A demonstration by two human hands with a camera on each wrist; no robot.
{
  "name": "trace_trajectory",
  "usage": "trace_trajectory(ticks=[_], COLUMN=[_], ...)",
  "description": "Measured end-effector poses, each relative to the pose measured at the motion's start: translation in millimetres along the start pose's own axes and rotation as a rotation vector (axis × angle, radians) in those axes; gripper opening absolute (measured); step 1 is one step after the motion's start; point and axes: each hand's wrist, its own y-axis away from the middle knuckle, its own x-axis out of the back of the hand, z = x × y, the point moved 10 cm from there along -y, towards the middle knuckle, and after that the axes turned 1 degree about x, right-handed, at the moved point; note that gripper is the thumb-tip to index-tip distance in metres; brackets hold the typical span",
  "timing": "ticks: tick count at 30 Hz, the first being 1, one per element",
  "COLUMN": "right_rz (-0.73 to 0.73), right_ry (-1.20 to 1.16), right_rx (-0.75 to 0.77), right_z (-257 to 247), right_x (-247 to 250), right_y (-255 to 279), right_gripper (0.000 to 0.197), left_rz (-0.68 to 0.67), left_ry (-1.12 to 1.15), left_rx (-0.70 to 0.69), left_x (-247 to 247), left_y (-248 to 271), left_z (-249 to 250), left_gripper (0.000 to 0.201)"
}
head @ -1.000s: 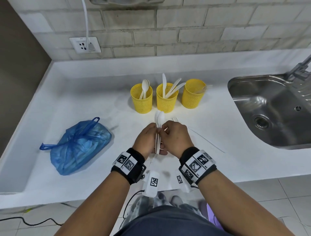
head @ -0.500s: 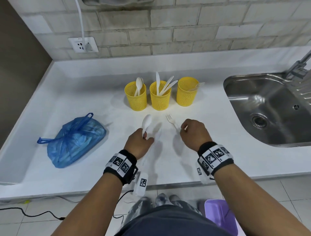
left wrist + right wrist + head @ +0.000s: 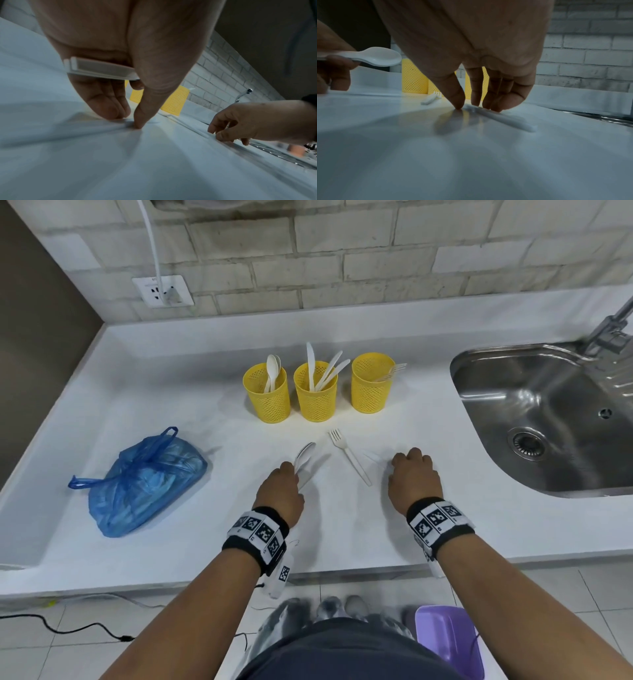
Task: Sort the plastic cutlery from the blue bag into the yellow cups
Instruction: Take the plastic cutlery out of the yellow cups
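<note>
Plastic cutlery: white, thin, one-piece mouldings; judged very light, fairly stiff but springy, smooth and liable to skid on the table (image 3: pixel 178 542).

Locations:
- spoons (image 3: pixel 304 457), gripped by the handles in the left hand (image 3: pixel 281 491), bowls pointing toward the cups;
- fork (image 3: pixel 349 455), loose on the table between the hands;
- knife (image 3: pixel 500 117), flat on the table under the right hand (image 3: pixel 414 481), whose fingertips (image 3: pixel 458 104) touch down at it, thumb on one side, fingers on the other, nothing lifted yet;
- sorted pieces standing in the three yellow cups (image 3: pixel 317 398);
- the rest presumably in the blue bag (image 3: pixel 144 481), knotted, at the left.

Handling: lies flush, so tip up one edge or pinch mid-handle; gentle force suffices, and overbending may snap it.
</note>
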Motion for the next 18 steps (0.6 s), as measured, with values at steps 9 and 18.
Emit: trace_trajectory(ticks=[9, 18], right_rz=[-0.055, -0.059], right_ry=[-0.116, -0.553], right_rx=[0.021, -0.063], right_z=[-3.4, 3.1], right_x=[-0.9, 10.2], right_y=[-7.6, -3.5], right_gripper=[0.023, 0.014], left_rz=[-0.016, 0.118], left_ry=[0.197, 0.337], left_rx=[0.127, 0.112], left_x=[1.7, 16.8], left_y=[-0.5, 4.2], left_z=[-7.6, -2.6], left_gripper=[0.029, 0.012])
